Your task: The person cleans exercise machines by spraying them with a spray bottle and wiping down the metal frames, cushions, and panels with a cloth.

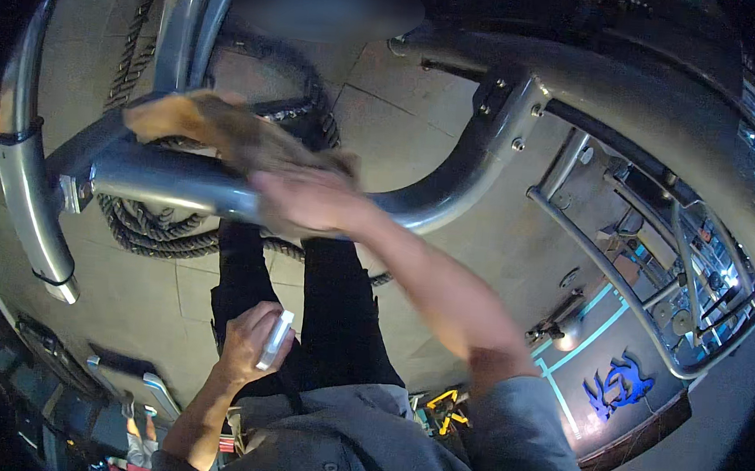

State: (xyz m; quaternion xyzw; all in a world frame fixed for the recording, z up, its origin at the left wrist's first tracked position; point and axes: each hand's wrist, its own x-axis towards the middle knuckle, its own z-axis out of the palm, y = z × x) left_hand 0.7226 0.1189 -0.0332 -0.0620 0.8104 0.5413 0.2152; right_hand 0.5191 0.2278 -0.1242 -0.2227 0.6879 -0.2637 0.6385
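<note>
My right hand (311, 198) presses a brown-grey cloth (240, 134) onto a thick, dark metallic tube (164, 184) of a gym machine's frame. Hand and cloth are both blurred, and the cloth trails to the left over the bar. Lower down, in front of my dark trousers, my left hand (252, 341) is closed around a small, pale, translucent object (276, 340) that looks like a bottle; the fingers hide part of it. Past my right hand, the tube curves up to a bolted bracket (502, 100).
Thick black rope (154, 236) lies coiled on the tiled floor beneath the tube. A silver post (31, 211) stands at the left. A tubular metal frame (611, 278) is on the right, near a blue floor emblem (619, 387). A person (139, 448) appears at the lower left.
</note>
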